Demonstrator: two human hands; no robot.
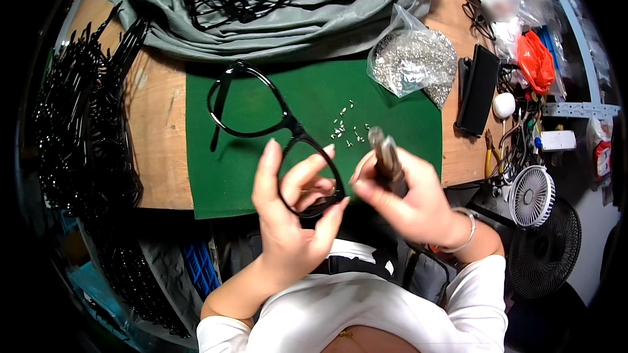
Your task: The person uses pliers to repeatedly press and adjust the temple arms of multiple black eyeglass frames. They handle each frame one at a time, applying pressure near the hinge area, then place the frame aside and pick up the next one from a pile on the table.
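My left hand (291, 199) is closed on a black eyeglass frame (288, 114), its fingers around the lower right rim. One temple of the frame extends to the upper left above the green mat (261, 170). In my right hand (415, 199) is a silver metal hand tool (387, 157), gripped upright beside the frame; blur hides its exact kind. The tool and the frame are apart. Several tiny silver metal pieces (340, 128) lie scattered on the mat just beyond my hands. A clear plastic bag (412, 59) filled with similar small pieces sits at the mat's far right corner.
Black frames are heaped on grey cloth (294, 42) at the back, and black glasses parts (91, 117) pile up at left. On the right are a black case (477, 88), yellow-handled pliers (490, 153), cables, a white fan (532, 196) and a larger black fan (546, 248).
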